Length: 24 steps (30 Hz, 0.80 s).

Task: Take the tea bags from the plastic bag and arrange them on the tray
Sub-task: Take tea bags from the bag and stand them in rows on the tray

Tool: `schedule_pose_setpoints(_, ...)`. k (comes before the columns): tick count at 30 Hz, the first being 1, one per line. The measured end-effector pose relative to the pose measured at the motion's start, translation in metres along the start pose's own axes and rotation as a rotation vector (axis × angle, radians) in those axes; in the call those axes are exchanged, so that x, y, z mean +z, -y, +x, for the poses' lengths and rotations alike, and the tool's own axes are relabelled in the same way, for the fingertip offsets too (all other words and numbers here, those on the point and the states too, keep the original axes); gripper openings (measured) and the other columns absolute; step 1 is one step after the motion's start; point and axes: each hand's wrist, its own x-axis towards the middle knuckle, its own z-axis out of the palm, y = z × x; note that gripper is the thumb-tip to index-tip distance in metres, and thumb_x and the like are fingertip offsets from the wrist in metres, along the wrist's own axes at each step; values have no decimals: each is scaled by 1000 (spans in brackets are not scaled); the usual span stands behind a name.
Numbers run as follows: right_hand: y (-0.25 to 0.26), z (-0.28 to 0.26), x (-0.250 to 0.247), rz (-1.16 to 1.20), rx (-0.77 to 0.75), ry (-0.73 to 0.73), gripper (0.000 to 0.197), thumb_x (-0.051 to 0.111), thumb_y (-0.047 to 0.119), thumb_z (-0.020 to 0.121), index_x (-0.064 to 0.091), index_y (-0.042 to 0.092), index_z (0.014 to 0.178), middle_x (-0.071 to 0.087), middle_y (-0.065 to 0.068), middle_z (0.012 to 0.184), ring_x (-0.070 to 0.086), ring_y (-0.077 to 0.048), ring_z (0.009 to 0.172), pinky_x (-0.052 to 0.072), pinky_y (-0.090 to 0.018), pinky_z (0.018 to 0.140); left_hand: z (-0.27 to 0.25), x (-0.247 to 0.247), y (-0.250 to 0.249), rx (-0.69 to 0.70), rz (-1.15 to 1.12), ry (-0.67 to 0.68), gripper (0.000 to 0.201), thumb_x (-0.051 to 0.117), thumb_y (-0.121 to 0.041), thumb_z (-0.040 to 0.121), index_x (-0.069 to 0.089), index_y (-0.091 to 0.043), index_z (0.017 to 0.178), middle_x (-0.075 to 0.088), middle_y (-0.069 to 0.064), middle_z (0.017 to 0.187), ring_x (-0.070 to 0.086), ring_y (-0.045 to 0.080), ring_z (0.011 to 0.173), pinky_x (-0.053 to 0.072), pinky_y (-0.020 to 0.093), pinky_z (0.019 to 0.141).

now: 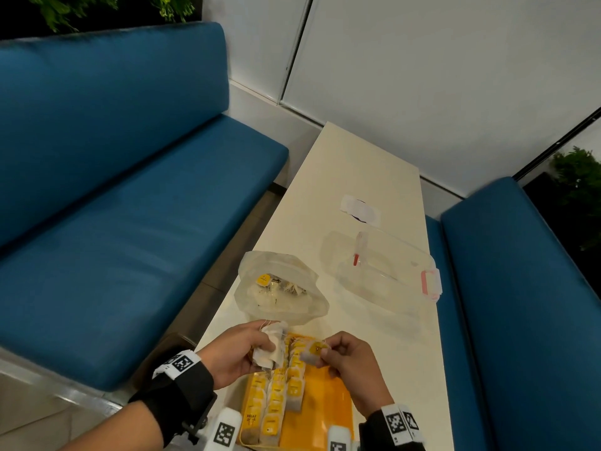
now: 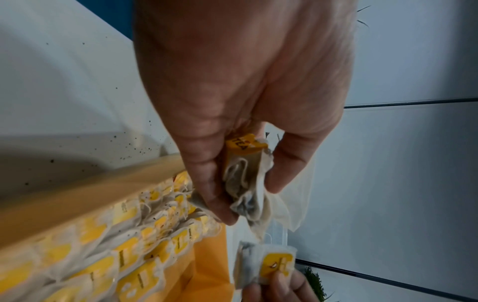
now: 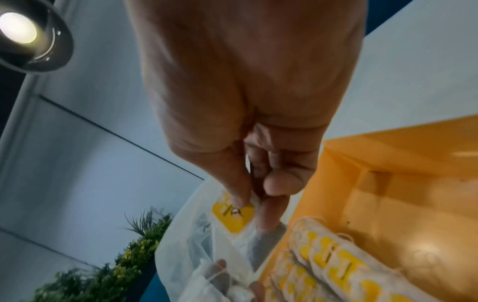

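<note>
Nearest, at 6 o'clock, the yellow tray (image 1: pixel 328 405) lies on the tabletop (image 1: pixel 367 177) with rows of yellow-tagged tea bags (image 1: pixel 276 395) overlapping along its left side; its right half is bare. Just above the tray's far end, the left hand (image 1: pixel 234 353) has its grip curled round a crumpled bunch of tea bags (image 1: pixel 271 348), thumb and fingers pinching them. The right hand (image 1: pixel 348 356), at 5 o'clock from the bunch, pinches a single tea bag (image 1: pixel 313 351) by its yellow tag between thumb and forefinger. Beyond, at 12 o'clock, the plastic bag (image 1: pixel 279 288) sits open-mouthed with more tea bags inside. Farther at 1 o'clock lies a clear lidded container (image 1: pixel 383 268).

The likely trouble: strings in the bunch may be tangled, so drawing the single bag away could drag others loose onto the laid rows and upset them. A tight squeeze could also tear the thin paper; dark specks already dot the tabletop in the left wrist view.
</note>
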Motion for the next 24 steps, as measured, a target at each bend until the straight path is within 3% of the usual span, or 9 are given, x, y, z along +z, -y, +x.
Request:
schedule_pose_setpoints(3,-15,1,4,-59,63,34,7,62,-7,90,60,-1,89,68,-14,67,70,-25,66,47,-28,51,-1,1,1,7,24,-14,46,50,10,89,70,-13,124,74,20,116,69,33,104,59,43,84)
schedule_pose_setpoints(9,-42,-8,14,-209,216,158,10,63,-4,88,58,4,89,66,-15,65,66,-19,53,49,-26,45,-1,2,2,15,61,-20,45,51,10,89,70,-13,121,73,21,116,71,33,100,54,47,91)
schedule_pose_setpoints(13,-52,-10,17,-285,298,162,10,64,-2,85,60,7,85,68,-15,63,61,-20,47,49,-29,49,-1,3,1,11,62,-28,45,52,11,89,70,-13,122,75,17,110,70,31,99,56,42,84)
schedule_pose_setpoints(17,-63,-9,23,-289,380,203,11,63,-2,84,58,8,87,69,-18,66,61,-20,45,47,-27,45,-2,5,0,13,61,-20,44,51,11,89,70,-13,121,75,16,107,71,29,95,57,39,78)
schedule_pose_setpoints(21,-72,-6,31,-261,392,187,15,60,-5,85,54,9,85,64,-8,54,66,-25,53,48,-29,44,-1,5,0,5,56,-12,44,50,12,89,70,-12,121,76,14,104,73,27,91,59,36,72)
schedule_pose_setpoints(24,-73,-5,37,-263,398,165,12,60,-2,86,54,8,88,66,-9,56,67,-26,55,49,-28,44,-2,4,0,6,54,-13,45,50,12,89,70,-12,121,76,12,101,72,26,90,59,35,69)
